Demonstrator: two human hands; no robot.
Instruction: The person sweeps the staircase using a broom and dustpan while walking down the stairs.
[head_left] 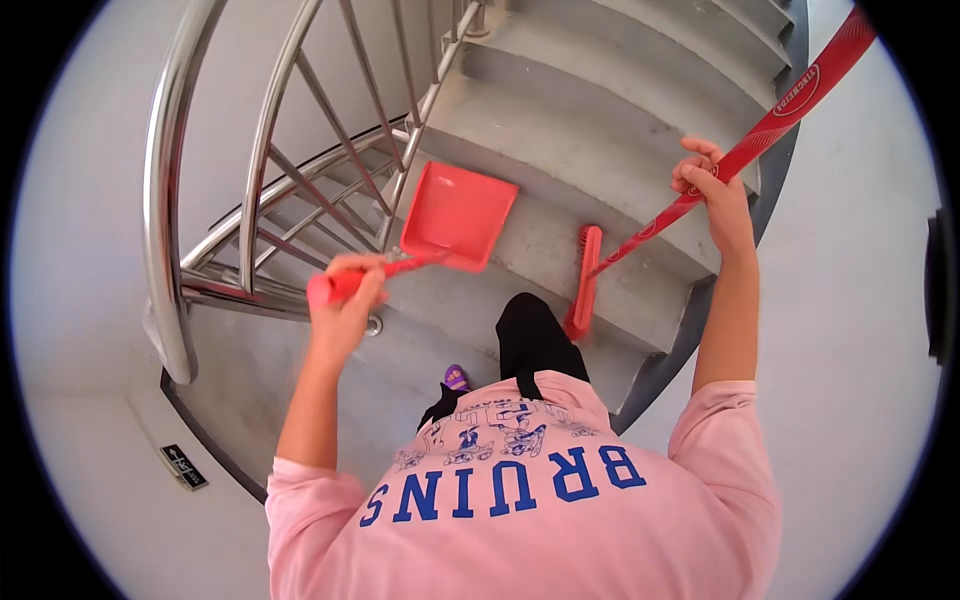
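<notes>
Broom (752, 142) slants up from the steps (600, 195) to upper R, its brush end over a tread just beside the bent leg (532, 335); can't tell if bristles press down. R hand (718, 188) has it mid-handle, thumb and some fingers round it, others part lifted, so grip looks loose: a knock on the brush could twist the shaft or let it slip. Pan (460, 212) is L of the broom, near the rail (172, 190), tray over a step, contact unclear. L hand (350, 297) has fingers clamped on its handle. If that wrist tips, anything in the tray could spill, poss. thru the bars to the flight below. Pan or L hand could also bang the rail b/c they're close. Bigger risk prob. footing: both hands full, none on rail, curved treads, open-toed shoe (457, 377). Leg near brush could snag it. Swinging the shaft too far R might hit the wall (850, 260).
</notes>
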